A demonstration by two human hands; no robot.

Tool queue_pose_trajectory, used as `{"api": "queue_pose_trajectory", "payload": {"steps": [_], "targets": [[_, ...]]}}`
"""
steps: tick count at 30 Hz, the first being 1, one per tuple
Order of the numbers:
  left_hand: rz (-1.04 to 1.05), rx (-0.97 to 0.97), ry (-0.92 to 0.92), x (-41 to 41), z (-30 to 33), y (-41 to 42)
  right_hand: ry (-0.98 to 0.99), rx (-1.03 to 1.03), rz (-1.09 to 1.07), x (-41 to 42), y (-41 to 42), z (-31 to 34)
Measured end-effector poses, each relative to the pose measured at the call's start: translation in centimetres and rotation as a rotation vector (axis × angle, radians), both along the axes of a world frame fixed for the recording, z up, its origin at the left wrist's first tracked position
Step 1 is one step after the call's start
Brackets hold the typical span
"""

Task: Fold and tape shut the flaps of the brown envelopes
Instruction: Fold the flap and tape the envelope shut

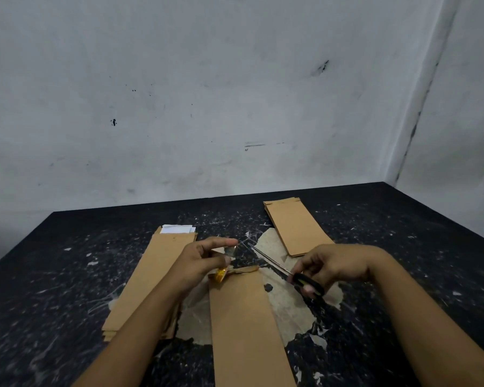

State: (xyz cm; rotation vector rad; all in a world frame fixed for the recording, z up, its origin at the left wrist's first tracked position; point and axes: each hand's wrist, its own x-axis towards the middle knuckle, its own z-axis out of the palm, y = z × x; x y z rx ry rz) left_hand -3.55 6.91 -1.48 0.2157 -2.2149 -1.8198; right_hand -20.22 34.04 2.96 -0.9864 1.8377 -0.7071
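- A long brown envelope [246, 325] of plain kraft paper lies flat in the foreground, running from the bottom edge up the middle of the table [403, 247]; its far end looks creased and folded over between the two hands.
- Both bare forearms reach in from the lower corners and converge above that far end.
- The right hand [333, 265] is curled round the black-and-yellow handles of a pair of scissors [285, 270], fingers through the loops, and grips them. The thin metal blades point up and left toward the other hand; whether they are parted cannot be told.
- The left hand [204, 259] has its forefinger stretched forward and the other fingers curled, holding a small roll of clear tape [220, 273] with a yellowish core. A glossy strip appears to run from the roll to the fingertip, close to the blade tips.
- Left of the central envelope and partly under the left forearm lies a stack of brown envelopes [148, 277], flat, edges roughly aligned, with white paper [176, 229] showing at the far end.
- The table surface is black, scratched and flecked with white, with a large worn patch [288, 308] where the coating has peeled to a pale tan layer.
- Farther right, well apart from the hands, lies a second stack [295, 226] of brown envelopes, angled slightly.
- Behind everything stands a scuffed grey-white wall [207, 93] meeting another in a corner on the right.
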Motion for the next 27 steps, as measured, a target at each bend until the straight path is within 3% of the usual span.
{"api": "queue_pose_trajectory", "payload": {"steps": [5, 8, 15, 27], "targets": [[0.021, 0.018, 0.016, 0.1, 0.2, 0.4, -0.1, -0.161, -0.086, 0.4, -1.2, -0.7], [0.024, 0.013, 0.026, 0.2, 0.2, 0.2, -0.141, -0.143, -0.048, 0.4, -1.2, -0.8], [0.004, 0.03, 0.042, 0.2, 0.1, 0.1, -0.041, -0.023, 0.038, 0.4, -1.3, -0.9], [-0.033, -0.008, -0.004, 0.2, 0.3, 0.8, 0.044, -0.119, -0.052, 1.2, -2.2, -0.1]]}}
